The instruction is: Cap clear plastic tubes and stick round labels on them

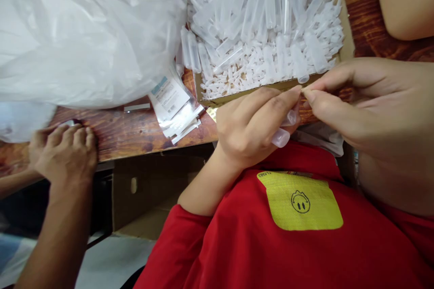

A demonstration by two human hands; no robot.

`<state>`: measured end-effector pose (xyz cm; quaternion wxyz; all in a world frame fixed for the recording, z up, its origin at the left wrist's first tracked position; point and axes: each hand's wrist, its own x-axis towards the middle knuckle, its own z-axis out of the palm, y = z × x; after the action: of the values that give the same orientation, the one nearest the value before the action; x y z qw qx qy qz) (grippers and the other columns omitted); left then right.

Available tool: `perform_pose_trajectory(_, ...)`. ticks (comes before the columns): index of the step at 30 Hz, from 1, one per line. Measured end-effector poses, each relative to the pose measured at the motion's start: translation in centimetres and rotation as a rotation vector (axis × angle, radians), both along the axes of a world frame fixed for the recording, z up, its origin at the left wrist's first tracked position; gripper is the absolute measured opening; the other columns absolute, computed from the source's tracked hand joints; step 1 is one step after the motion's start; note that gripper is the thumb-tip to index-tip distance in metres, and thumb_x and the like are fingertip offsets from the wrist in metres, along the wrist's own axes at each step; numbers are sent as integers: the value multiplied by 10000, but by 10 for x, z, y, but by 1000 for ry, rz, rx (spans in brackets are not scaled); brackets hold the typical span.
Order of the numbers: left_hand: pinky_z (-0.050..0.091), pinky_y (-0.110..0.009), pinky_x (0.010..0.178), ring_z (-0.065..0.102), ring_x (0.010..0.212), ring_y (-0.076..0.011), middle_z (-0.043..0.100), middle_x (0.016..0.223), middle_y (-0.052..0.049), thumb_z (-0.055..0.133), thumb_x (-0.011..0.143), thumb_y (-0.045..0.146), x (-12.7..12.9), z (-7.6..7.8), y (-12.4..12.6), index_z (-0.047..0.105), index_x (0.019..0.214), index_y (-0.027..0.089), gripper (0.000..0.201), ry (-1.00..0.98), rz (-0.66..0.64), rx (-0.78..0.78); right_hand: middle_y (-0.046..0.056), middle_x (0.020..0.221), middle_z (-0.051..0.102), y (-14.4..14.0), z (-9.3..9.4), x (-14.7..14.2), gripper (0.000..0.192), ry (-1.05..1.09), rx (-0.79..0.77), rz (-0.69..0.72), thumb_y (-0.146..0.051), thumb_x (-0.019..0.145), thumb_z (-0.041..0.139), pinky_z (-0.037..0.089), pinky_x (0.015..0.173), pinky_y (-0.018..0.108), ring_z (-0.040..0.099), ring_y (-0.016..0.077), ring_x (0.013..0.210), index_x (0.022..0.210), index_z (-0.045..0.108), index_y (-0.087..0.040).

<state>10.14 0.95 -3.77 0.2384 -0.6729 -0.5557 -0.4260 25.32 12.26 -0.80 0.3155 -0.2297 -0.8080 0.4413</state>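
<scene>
My left hand (252, 122) is closed around a couple of translucent plastic tubes (280, 137), whose rounded ends stick out below the fingers. Facing it, my right hand (376, 108) pinches thumb and forefinger together right at the left fingertips. Whatever sits in that pinch is too small to make out. Just beyond both hands lies a shallow cardboard box (251, 92). It is heaped with translucent tubes (269, 2) and many small white pointed plastic pieces (237, 74).
A large white plastic bag (91, 31) covers the table's left side. Beside it are labelled packets (171, 99) and a small strip (137, 107). A co-worker's hands (64, 149) rest at the left edge; another person's arm (407, 4) is top right. A cardboard box (149, 194) stands below.
</scene>
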Motion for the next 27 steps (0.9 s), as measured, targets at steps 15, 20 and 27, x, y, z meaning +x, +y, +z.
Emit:
perform_pose_trajectory(15,500,-261,523,715,645,-153,769,871,-17,738,877,147,-1,-7,-3,723,1147,215,280,49,-55,-24,-17,574,593,10,-14,-15,265,75,-772,120,-204,798,748,427,505,214,549,82,515,561,632,-179)
perform_pose_trajectory(20,442,-271,487,660,578,-133,769,861,-24,733,884,138,2,-9,-2,752,1077,222,211,98,-12,5,0,531,573,8,-12,-19,170,92,-1018,122,-175,685,654,362,479,205,498,77,515,519,616,-176)
perform_pose_trajectory(27,500,-276,572,665,632,-135,772,879,-38,702,896,121,7,-2,-6,734,1144,182,257,245,8,-32,12,523,505,10,-8,-20,294,-7,-1079,121,-67,742,656,380,507,222,450,94,538,479,579,-174)
